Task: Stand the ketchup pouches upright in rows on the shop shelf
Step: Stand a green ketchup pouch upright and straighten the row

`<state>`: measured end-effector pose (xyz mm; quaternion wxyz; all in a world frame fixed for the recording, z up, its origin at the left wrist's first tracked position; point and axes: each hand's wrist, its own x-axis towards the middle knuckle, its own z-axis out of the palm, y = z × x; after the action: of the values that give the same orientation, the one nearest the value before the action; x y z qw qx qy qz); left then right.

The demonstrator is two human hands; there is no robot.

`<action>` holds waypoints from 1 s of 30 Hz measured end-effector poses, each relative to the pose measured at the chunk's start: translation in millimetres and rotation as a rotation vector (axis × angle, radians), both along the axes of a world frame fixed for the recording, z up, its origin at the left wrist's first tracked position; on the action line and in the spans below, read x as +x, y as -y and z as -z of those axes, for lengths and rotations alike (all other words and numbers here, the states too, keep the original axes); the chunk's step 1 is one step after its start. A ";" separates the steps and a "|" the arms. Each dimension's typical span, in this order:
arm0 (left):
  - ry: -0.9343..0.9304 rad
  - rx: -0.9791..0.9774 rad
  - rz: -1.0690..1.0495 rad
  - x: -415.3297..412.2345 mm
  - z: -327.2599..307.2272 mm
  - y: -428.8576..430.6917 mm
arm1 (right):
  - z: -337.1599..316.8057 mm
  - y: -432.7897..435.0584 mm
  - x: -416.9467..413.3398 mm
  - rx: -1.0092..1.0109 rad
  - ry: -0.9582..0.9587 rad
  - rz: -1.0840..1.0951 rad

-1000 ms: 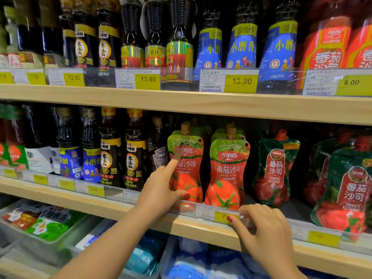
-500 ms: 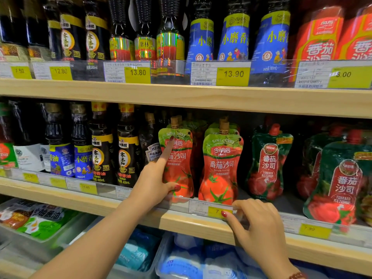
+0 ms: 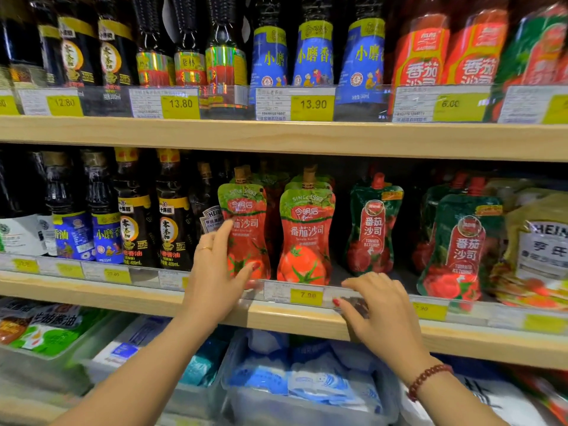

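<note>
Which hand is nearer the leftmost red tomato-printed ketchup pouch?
Left. The left hand touches that leftmost red ketchup pouch with thumb and forefinger; the right hand rests on the clear price rail, past the second red pouch.

Open between the right red pouch (image 3: 304,238) and the near green pouch (image 3: 373,229), with bare shelf floor (image 3: 339,273) in front. Tight on the left: dark bottles (image 3: 172,216) just beside the left red pouch (image 3: 246,229). Low under the upper shelf board (image 3: 276,138). Barred along the front edge by a clear price rail (image 3: 307,295).
</note>
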<state>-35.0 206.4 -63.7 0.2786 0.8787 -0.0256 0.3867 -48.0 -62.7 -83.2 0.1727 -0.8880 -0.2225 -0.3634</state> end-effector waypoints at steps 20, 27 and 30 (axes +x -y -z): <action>0.112 0.097 0.288 -16.2 28.1 273.3 | 82.6 233.8 -97.8 0.233 -0.149 0.403; 0.136 0.181 0.191 -8.6 39.9 283.8 | 118.4 290.2 -104.5 0.158 -0.411 0.551; 0.150 0.182 0.181 -7.8 42.0 284.6 | 129.5 296.8 -104.7 0.115 -0.488 0.560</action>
<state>-42.8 -78.3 -105.7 0.2287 0.8632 -0.1605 0.4206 -152.8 -359.5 -212.6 0.1641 -0.9638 0.0972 -0.1862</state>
